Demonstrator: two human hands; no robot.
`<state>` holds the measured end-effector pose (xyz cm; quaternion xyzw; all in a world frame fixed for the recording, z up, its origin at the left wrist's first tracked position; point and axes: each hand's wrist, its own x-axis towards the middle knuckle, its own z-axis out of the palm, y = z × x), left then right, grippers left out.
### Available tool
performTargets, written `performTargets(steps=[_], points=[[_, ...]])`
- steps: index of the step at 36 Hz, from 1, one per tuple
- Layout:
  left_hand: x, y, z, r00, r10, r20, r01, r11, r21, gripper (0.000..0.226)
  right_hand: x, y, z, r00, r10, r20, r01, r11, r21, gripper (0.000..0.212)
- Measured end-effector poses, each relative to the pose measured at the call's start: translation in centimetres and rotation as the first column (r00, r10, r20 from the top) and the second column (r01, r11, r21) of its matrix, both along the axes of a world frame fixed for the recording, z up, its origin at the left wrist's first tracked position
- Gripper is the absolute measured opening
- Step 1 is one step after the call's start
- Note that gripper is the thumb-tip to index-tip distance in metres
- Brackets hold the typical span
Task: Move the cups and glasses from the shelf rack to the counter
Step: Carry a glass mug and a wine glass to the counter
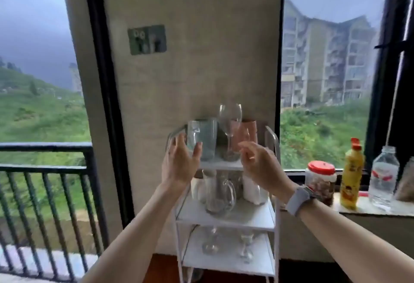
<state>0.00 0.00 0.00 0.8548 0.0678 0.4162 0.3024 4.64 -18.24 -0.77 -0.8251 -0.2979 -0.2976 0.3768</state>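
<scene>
Against the wall between two windows stood a white rack (225,216), its three shelves holding cups and glasses. Both hands were spread and held nothing: the left hand (179,166) was cupped beside a tumbler (205,138) on the top shelf, seemingly to wrap it, while the right hand (259,164) reached toward the stem of a wine glass (230,123), likely for a safe pinch. No tabletop showed; bottles lined the right sill (367,210).

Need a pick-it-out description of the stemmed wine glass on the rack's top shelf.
Find the white three-tier shelf rack against the wall panel between the windows, and look at its top tier. The wine glass stands mid-shelf between a bluish tumbler and pink cups; it alone has a stem and rises tallest.
</scene>
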Motion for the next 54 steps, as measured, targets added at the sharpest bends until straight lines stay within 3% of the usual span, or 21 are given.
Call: performTargets(steps=[3,7,17,21,26,31,35,39,43,46,49,52,54], points=[[2.7,0.6,0.4,0.994,-0.029,0.108,0.041,0.992,-0.117,0.037,2.8,1.9,1.3,0.995,-0.028,-0.092,0.032,0.998,0.051,0.017],[4.9,1.0,0.1,0.983,-0.077,0.167,0.109,0.976,-0.188,0.027,5.9,4.3,1.3,0.957,-0.153,-0.245,0.161,0.987,0.011,0.026],[5.9,3.0,-0.2,0.932,-0.271,0.240,0.313,0.937,-0.154,0.012,8.4,6.9,0.1,0.944,-0.285,-0.167,0.298,0.953,0.057,0.029],[5.8,3.6,-0.1,0.919,-0.324,0.223,0.370,0.906,-0.208,0.022,8.5,6.8,0.0,0.953,-0.257,-0.163,0.271,0.960,0.071,0.031],[5.2,3.9,0.1,0.922,-0.304,0.239,0.360,0.900,-0.245,0.027,7.8,6.3,0.5,0.972,-0.201,-0.121,0.215,0.971,0.108,0.031],[4.5,4.0,0.7,0.929,-0.249,0.274,0.299,0.940,-0.162,0.016,6.5,5.7,2.1,0.980,-0.178,-0.085,0.188,0.973,0.137,0.032],[3.5,3.8,1.3,0.913,-0.243,0.328,0.316,0.929,-0.191,0.007,5.2,4.8,3.4,0.978,-0.201,-0.058,0.208,0.962,0.179,0.030],[2.3,2.9,2.6,0.893,-0.284,0.350,0.394,0.869,-0.299,0.008,3.5,3.7,4.8,0.981,-0.194,-0.021,0.194,0.961,0.197,0.031],[0.9,1.7,3.8,0.848,-0.395,0.354,0.525,0.714,-0.463,0.019,1.9,1.7,6.1,0.984,-0.180,0.002,0.177,0.967,0.182,0.028],[0.1,0.7,4.3,0.814,-0.431,0.390,0.581,0.623,-0.524,0.015,0.5,-0.2,6.8,0.976,-0.211,0.051,0.199,0.963,0.180,0.025],[-0.6,-0.3,4.7,0.808,-0.422,0.411,0.589,0.594,-0.548,0.024,-0.6,-2.2,7.2,0.977,-0.210,0.044,0.201,0.968,0.153,0.029],[-1.7,-1.9,5.0,0.787,-0.454,0.418,0.617,0.597,-0.513,0.013,-1.6,-4.0,7.3,0.971,-0.236,0.036,0.229,0.963,0.143,0.028],[-2.4,-3.2,5.2,0.772,-0.476,0.420,0.634,0.610,-0.474,0.019,-2.4,-5.3,7.3,0.972,-0.236,0.020,0.231,0.963,0.142,0.027]])
